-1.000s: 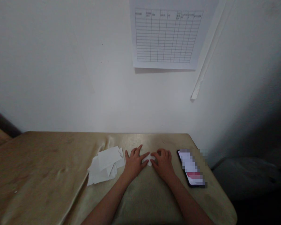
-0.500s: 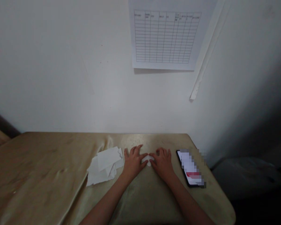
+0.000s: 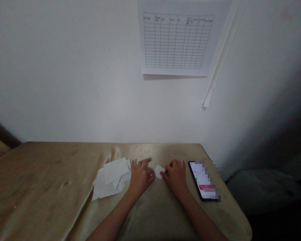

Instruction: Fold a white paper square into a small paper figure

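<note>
We can't read headers on the white gridded paper sheet [image 3: 175, 42]; top cropped. Black rectangular phone [image 3: 198, 179]: screen mostly pixelated. Right fingers [image 3: 166, 170] partly cover small white paper square [image 3: 159, 171].

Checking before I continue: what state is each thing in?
Left hand: fingers partly spread.
Right hand: thumb forward, fingers bent.
Small white paper piece: lying between hands.
White torn paper sheets: piled loosely.
Black rectangular phone: screen lit.
White paper chart: hanging, rows blank.
Tan glossy table cover: creased.

Two hands [image 3: 141, 177] [image 3: 176, 176]; between them, one small paper [image 3: 159, 171]; left, one pile of overlapping papers [image 3: 115, 171]; right, one phone [image 3: 202, 182]; beyond, one printed sheet [image 3: 175, 47]; beneath, one counter [image 3: 155, 214].
</note>
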### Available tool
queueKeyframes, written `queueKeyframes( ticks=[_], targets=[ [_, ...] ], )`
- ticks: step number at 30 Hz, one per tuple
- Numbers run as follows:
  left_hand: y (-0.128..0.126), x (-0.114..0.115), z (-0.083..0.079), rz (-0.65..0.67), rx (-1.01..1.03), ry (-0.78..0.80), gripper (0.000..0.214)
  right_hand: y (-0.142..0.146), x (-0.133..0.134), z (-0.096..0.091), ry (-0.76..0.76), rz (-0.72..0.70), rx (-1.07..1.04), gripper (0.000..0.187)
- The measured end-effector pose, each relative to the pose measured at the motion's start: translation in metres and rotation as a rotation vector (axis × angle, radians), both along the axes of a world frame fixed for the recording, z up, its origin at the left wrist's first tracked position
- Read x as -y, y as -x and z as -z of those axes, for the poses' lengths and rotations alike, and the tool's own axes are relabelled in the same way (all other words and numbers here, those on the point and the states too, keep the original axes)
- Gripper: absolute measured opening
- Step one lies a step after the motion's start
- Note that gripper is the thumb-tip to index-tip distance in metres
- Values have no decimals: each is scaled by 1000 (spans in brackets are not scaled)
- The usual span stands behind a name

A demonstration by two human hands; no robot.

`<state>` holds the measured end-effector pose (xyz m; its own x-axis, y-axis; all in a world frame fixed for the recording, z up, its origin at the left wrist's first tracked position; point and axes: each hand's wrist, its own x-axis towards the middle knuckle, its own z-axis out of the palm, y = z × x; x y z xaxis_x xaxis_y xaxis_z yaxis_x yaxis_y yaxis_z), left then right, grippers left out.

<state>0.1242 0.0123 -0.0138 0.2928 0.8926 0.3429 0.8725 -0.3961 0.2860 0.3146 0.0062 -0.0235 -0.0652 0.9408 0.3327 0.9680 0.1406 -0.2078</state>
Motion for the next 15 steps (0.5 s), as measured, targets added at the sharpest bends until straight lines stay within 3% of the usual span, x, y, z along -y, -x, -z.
queueKeyframes(
  ticks=[11, 15],
  targets=[
    [-1, -5, 8, -49, 55, 32, 9, -1, -4, 15, 3, -17, -56, 23],
    [-5, -6, 13, -66, 39, 48, 26, -2, -5, 16, 24, -73, -82, 24]
  ],
)
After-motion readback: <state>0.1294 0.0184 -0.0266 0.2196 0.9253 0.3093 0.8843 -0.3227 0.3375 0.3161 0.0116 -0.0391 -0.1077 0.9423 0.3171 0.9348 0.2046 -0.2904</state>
